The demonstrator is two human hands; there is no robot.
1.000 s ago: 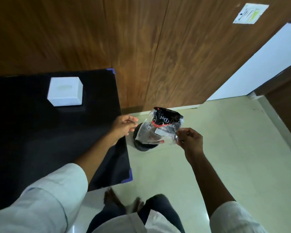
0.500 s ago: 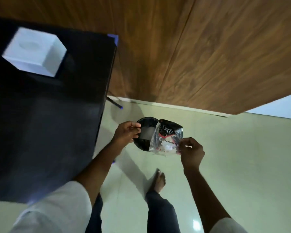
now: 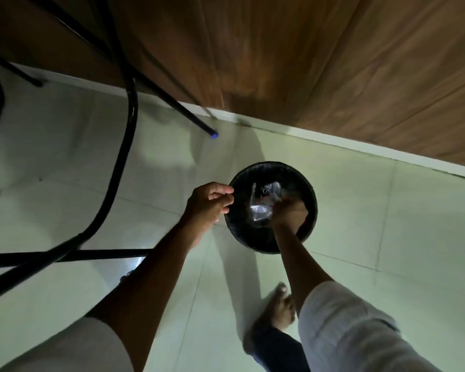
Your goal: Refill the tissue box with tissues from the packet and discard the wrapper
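right hand (image 3: 289,210) inside black bin (image 3: 310,194) clutching wrapper (image 3: 263,201); left hand (image 3: 208,204) pinched closed at rim

Looking straight down at a pale tiled floor (image 3: 387,251) beside a wood-panelled wall (image 3: 306,63). Round black bin (image 3: 310,189) near the white skirting. Right hand (image 3: 289,213) reaching inside the bin, fingers against the crumpled clear wrapper (image 3: 263,204) with dark print; grip itself too blurred to judge. Left hand (image 3: 210,204) at the bin's left rim, fingertips pinched together on it. White sleeves on both arms. Bare foot (image 3: 275,308) below the bin. Black metal legs (image 3: 124,130) of furniture crossing the left side.
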